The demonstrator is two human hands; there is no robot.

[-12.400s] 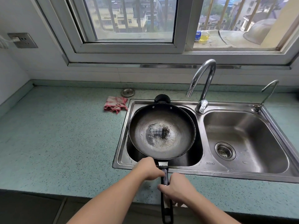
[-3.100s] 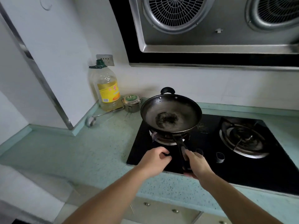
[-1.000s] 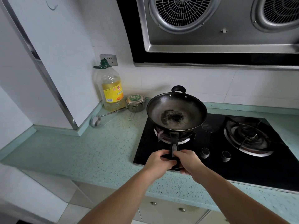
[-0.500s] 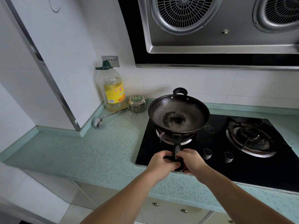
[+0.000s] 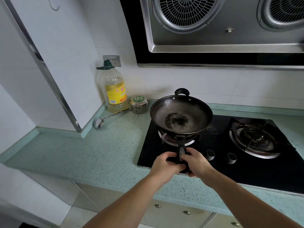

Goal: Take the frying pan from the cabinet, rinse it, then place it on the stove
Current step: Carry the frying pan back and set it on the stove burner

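Frying pan now sits on the left burner of the stove, handle toward six o'clock; our left hand has joined our right hand, both wrapped round it, so placement looks nearly done.

The left hand and right hand cover the pan handle's near end. The pan hides most of the left burner. The hood runs off the top and right edges.
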